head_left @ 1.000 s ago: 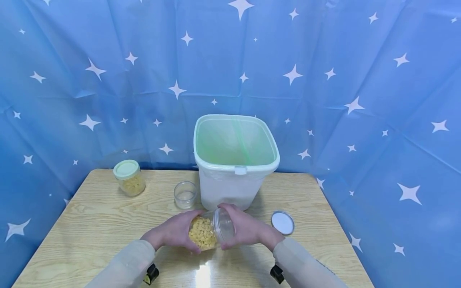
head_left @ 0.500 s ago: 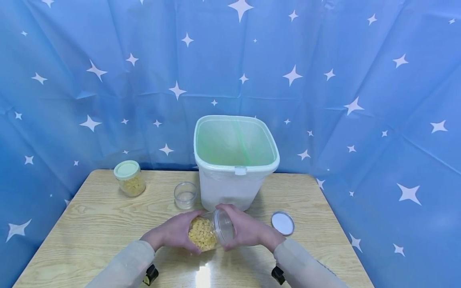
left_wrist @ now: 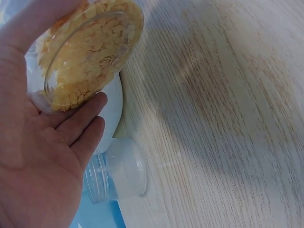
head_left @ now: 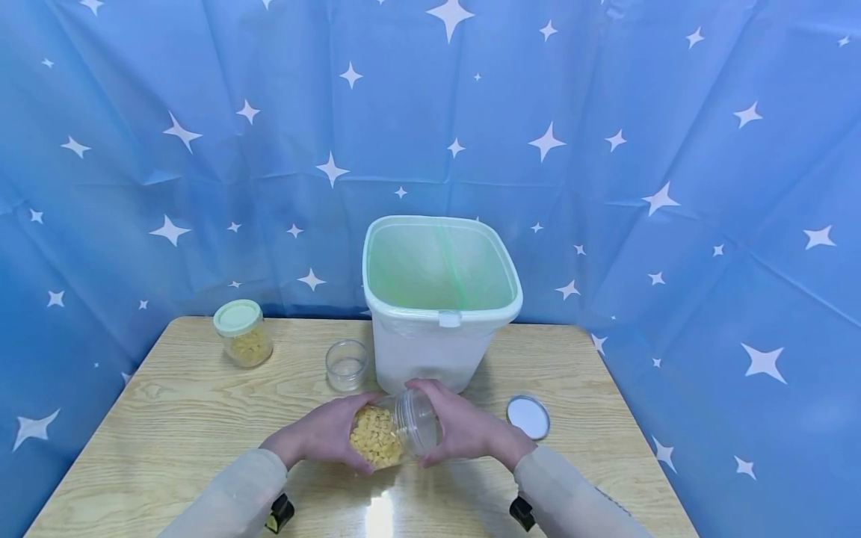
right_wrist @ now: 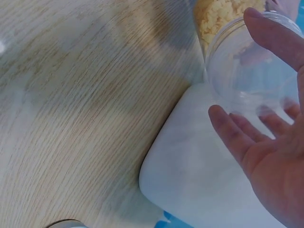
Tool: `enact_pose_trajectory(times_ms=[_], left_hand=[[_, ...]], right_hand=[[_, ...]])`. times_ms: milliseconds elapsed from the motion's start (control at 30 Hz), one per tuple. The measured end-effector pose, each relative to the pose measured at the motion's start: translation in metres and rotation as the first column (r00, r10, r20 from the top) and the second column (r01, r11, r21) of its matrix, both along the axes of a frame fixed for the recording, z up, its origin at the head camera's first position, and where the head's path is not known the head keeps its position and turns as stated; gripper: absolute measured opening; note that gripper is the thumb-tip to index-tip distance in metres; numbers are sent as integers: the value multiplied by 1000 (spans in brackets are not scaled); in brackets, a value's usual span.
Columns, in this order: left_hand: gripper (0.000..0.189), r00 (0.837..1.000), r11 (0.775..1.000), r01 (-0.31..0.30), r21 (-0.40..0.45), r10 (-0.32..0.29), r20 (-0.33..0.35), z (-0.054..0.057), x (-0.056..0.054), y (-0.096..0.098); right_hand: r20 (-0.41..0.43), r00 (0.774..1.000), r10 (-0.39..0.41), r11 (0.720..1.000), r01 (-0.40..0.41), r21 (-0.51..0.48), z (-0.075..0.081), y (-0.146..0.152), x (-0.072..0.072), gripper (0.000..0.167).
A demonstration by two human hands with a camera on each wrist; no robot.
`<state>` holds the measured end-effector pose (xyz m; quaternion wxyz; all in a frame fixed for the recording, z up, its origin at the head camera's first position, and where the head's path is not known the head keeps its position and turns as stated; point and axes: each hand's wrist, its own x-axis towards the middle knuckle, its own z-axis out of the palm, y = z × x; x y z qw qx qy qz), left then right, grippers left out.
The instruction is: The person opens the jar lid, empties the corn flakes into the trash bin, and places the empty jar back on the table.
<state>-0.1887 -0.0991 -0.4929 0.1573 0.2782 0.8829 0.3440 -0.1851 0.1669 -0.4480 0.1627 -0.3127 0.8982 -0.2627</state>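
Observation:
Lying tilted low over the table is a clear jar of pale yellow flakes, its base toward the left. My left hand grips the flake-filled end, thumb on the near side; the left wrist view shows its fingers curled at the base. My right hand holds the clear, ridged round end, thumb and fingers spread about it. That end has no flakes in it, and I cannot tell whether it is the jar's own neck or a second clear container. In the right wrist view the flakes lie beyond it.
A white bin with a pale green liner stands just behind the hands. Left of it is a small clear open jar. A green-lidded jar of yellow pieces sits at back left. A round white lid lies at right.
Both hands keep their grip. The clear end of the jar has turned slightly, showing more of its ridges, and the jar has shifted a touch to the left.

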Motion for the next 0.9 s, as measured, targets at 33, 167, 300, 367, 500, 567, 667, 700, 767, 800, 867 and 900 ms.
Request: enact_pose_trajectory(times_ms=[33, 167, 300, 367, 500, 567, 667, 700, 767, 800, 867, 900], left_hand=[[107, 1000, 1000, 0, 2, 0, 0, 0, 0, 0], [106, 1000, 1000, 2, 3, -2, -4, 0, 0, -1], [107, 1000, 1000, 4, 3, -4, -5, -1, 0, -3], [107, 1000, 1000, 4, 7, -4, -1, -1, 0, -4], [108, 1000, 1000, -2, 5, 2, 0, -3, 0, -5], [107, 1000, 1000, -8, 1, 8, -8, -3, 0, -6], [108, 1000, 1000, -18, -6, 17, -12, -4, 1, -7], [109, 1000, 1000, -20, -6, 20, -11, -4, 1, -7], [110, 1000, 1000, -26, -3, 26, -8, -4, 2, -8], [111, 1000, 1000, -28, -2, 28, -3, -4, 2, -8], [112, 999, 999, -32, -3, 32, -1, -5, 2, -9], [113, 999, 999, -34, -7, 34, -1, -5, 2, -10]], right_hand=[[-1, 1000, -1, 1000, 1, 0, 0, 1, 0, 115], [-4, 1000, -6, 1000, 6, 8, 1, 3, 0, 116], [-11, 1000, -8, 1000, 8, 9, 2, 6, 1, 114], [-8, 1000, -9, 1000, 10, 3, 2, 7, 1, 113], [-3, 1000, -14, 1000, 14, -8, 3, 11, 3, 111], [4, 1000, -17, 1000, 18, -14, 3, 12, 4, 110], [11, 1000, -23, 1000, 23, -8, 3, 16, 4, 109], [15, 1000, -25, 1000, 25, -4, 3, 17, 4, 108], [26, 999, -31, 1000, 30, 2, 3, 20, 4, 108], [35, 999, -33, 999, 33, 3, 3, 21, 4, 108], [57, 998, -40, 999, 40, 2, 3, 25, 5, 107], [73, 996, -48, 999, 48, 3, 3, 27, 5, 107]])
